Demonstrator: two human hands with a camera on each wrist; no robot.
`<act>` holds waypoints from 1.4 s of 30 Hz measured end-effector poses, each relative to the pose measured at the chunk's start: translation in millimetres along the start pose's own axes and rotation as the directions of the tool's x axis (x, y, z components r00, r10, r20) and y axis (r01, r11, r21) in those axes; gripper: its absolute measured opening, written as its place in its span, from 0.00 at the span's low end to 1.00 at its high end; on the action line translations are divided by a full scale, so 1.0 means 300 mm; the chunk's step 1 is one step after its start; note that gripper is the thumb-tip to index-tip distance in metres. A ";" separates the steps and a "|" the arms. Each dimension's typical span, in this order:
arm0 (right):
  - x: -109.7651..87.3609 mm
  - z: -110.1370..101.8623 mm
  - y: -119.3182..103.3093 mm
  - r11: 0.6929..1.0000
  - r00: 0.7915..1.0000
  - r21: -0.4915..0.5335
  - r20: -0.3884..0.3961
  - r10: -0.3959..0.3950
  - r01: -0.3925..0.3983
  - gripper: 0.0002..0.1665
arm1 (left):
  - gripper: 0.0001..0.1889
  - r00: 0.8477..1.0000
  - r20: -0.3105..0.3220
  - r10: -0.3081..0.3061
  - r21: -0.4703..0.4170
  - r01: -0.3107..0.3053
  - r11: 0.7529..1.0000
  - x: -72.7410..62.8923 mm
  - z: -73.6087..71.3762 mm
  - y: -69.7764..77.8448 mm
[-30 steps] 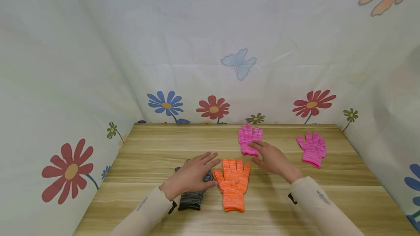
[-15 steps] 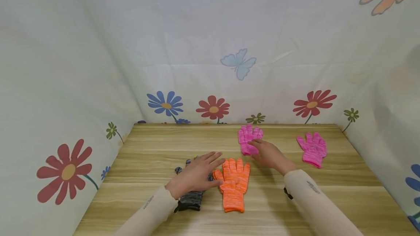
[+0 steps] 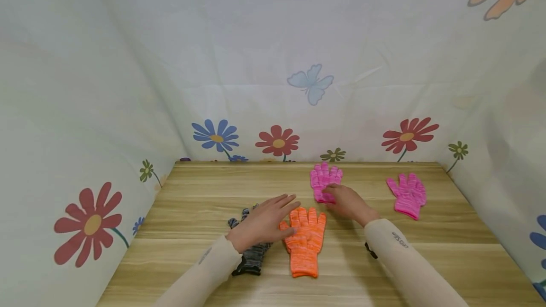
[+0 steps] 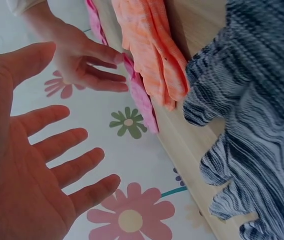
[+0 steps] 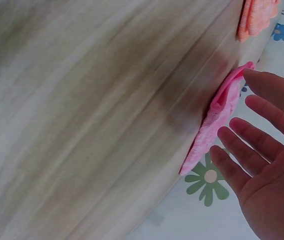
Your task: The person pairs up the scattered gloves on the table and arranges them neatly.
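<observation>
My left hand (image 3: pixel 265 221) hovers flat with straight fingers over a grey striped glove (image 3: pixel 251 254), its fingertips above the thumb side of an orange glove (image 3: pixel 305 243). In the left wrist view the palm (image 4: pixel 36 170) is spread and holds nothing, above the grey glove (image 4: pixel 254 125) and orange glove (image 4: pixel 154 47). My right hand (image 3: pixel 349 202) reaches with straight fingers to the cuff end of a pink glove (image 3: pixel 323 179) and touches it. In the right wrist view the fingers (image 5: pixel 262 145) lie beside the pink glove (image 5: pixel 216 120).
A second pink glove (image 3: pixel 408 194) lies flat at the right of the wooden table (image 3: pixel 204 188). Flowered cloth walls (image 3: pixel 85 108) close in the table on the left, back and right. Pale sleeves cover both forearms.
Both hands have moved forward. The left hand slid right, over the orange glove's edge. The right hand drew in to the near pink glove's cuff.
</observation>
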State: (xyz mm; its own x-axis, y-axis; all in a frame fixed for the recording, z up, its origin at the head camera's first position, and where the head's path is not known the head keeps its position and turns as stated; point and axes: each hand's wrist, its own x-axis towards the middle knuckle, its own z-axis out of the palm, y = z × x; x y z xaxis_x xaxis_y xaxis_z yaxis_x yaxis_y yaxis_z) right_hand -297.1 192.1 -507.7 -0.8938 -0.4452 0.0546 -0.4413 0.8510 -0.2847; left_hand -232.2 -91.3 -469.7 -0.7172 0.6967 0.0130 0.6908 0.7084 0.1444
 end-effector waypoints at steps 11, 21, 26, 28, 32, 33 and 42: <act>0.011 0.022 0.016 1.000 1.000 0.004 -0.013 0.004 -0.004 0.19 | 0.38 0.999 0.033 -0.013 0.021 0.013 1.000 0.032 -0.003 0.012; 0.013 0.053 0.036 0.998 0.995 -0.039 -0.085 -0.046 0.043 0.04 | 0.38 0.999 0.035 -0.001 0.011 0.000 1.000 0.032 -0.001 0.019; 0.011 0.053 0.034 0.997 0.992 -0.051 -0.106 -0.062 0.057 0.03 | 0.37 0.998 0.054 -0.013 -0.003 0.013 1.000 0.035 -0.009 0.030; 0.010 0.052 0.036 0.996 0.991 -0.063 -0.118 -0.067 0.060 0.02 | 0.37 0.998 0.055 -0.017 -0.007 0.017 1.000 0.037 -0.010 0.033; 0.005 0.045 0.041 0.997 0.987 -0.058 -0.149 -0.055 0.047 0.04 | 0.37 0.999 0.046 -0.019 -0.010 0.020 1.000 0.047 -0.008 0.034; 0.003 0.041 0.042 0.998 0.986 -0.054 -0.157 -0.047 0.039 0.05 | 0.36 0.999 0.040 -0.020 -0.011 0.020 1.000 0.050 -0.008 0.034; -0.033 0.003 0.042 0.996 0.974 -0.075 -0.220 -0.057 0.042 0.06 | 0.35 0.999 0.020 -0.046 -0.036 0.046 0.998 0.087 -0.004 0.039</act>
State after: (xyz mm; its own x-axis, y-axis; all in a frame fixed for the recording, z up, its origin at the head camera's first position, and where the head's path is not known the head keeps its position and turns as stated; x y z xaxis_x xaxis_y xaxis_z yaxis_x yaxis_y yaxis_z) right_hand -293.9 207.0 -512.7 -0.8627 -0.4210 0.2803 -0.4830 0.8501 -0.2099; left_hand -243.0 -64.9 -466.5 -0.7461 0.6657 -0.0130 0.6531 0.7354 0.1807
